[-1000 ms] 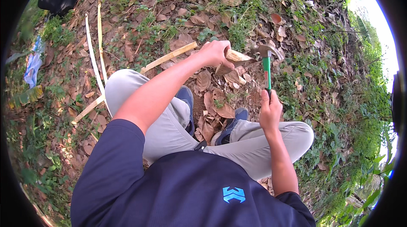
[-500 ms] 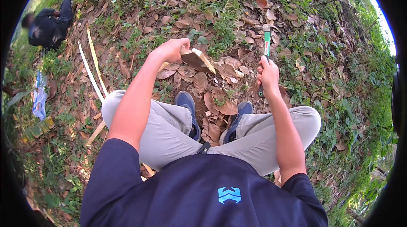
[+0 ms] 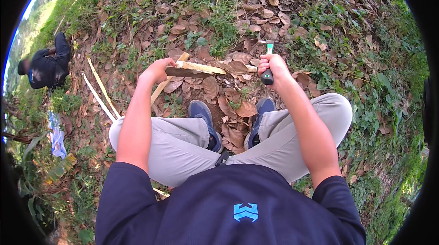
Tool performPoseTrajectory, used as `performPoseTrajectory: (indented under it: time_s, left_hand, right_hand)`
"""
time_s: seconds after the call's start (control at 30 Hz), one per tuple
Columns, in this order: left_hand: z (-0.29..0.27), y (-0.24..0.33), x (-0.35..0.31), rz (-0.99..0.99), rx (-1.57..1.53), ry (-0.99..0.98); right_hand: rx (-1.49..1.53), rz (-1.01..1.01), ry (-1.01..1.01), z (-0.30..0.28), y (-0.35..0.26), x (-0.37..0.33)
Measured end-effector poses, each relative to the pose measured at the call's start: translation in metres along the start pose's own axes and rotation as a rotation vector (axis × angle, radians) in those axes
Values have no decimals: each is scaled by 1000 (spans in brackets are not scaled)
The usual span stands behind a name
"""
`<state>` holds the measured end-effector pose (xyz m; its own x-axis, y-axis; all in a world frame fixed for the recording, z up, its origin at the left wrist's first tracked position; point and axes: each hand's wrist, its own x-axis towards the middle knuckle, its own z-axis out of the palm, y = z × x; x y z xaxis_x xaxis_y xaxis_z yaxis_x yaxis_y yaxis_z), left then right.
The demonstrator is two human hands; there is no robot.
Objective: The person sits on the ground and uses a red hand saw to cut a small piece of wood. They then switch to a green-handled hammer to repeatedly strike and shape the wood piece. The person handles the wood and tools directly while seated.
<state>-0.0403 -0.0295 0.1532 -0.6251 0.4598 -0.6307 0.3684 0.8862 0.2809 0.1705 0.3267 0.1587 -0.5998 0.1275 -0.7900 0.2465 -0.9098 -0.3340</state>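
Note:
My left hand (image 3: 156, 70) is closed around the near end of a short wooden board (image 3: 188, 72), which has a dark broad face and a pale cut edge. The board lies roughly level, pointing right over the dry leaves. Beneath it a pale wooden stick (image 3: 160, 92) runs slantwise, and another pale wood end (image 3: 251, 68) shows just past its right tip. In my right hand (image 3: 275, 67) is a hammer (image 3: 270, 49) with a green and black handle, gripped and raised a little right of the board. Its metal head points away from me.
My blue shoes (image 3: 201, 113) stand on leaf-covered ground. Two long pale sticks (image 3: 101, 85) lie left of my knee. Farther left are a light blue plastic sheet (image 3: 56, 137) and a seated person (image 3: 49, 67) in dark clothes. Green plants (image 3: 375, 80) grow on the right.
The board has swung from a tilted, raised pose to nearly level, uncovering the slanting stick below. My right hand has moved left toward it, and the hammer's handle end now tips toward me.

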Motion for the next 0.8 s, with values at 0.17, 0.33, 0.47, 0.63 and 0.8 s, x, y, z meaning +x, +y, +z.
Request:
performPoseTrajectory:
  time_s: [0.17,0.33,0.47,0.63,0.8]
  left_hand:
    - [7,0,1,153,99,166]
    - [7,10,-2,236,107,228]
    - [7,26,-7,255,144,267]
    - [9,49,-14,234,171,307]
    - [17,70,-23,214,214,335]
  right_hand:
    - [-135,-80,-24,9,7,-9]
    - [-125,-34,-4,12,13,-10]
    - [-114,0,9,6,17,-3]
    - [-316,-69,2,0,22,6]
    - [-308,23,20,-3,21,7]
